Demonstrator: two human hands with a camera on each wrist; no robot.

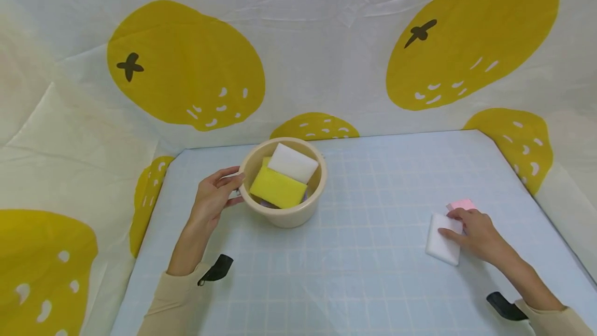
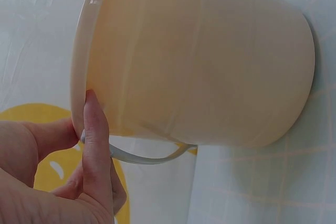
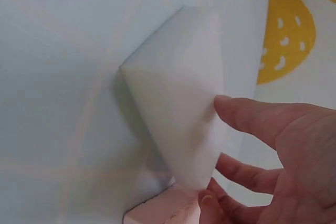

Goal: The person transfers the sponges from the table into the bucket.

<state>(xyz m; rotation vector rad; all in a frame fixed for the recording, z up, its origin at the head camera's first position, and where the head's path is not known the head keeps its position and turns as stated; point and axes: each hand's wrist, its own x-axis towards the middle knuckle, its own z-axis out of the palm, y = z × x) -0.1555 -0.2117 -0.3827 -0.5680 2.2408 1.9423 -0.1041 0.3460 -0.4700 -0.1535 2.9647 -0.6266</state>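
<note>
A cream bucket (image 1: 291, 218) stands at the back of the table, left of the middle. Inside it lie a yellow sponge (image 1: 278, 186) and a white sponge block (image 1: 293, 163), with something purplish partly hidden beneath. My left hand (image 1: 215, 194) pinches the bucket's left rim between thumb and fingers; the grey handle (image 2: 152, 158) hangs beside them in the left wrist view. Over on the right, my right hand (image 1: 478, 232) holds another white sponge block (image 1: 443, 240) by its edge, thumb on its face. A pink block (image 1: 462, 204) lies just behind, partly covered by the fingers.
The table has a pale blue checked cover (image 1: 364, 274). White sheeting (image 1: 322, 56) printed with large yellow fruit rises behind and at the sides. Black straps (image 1: 217, 267) stick out from both wrists.
</note>
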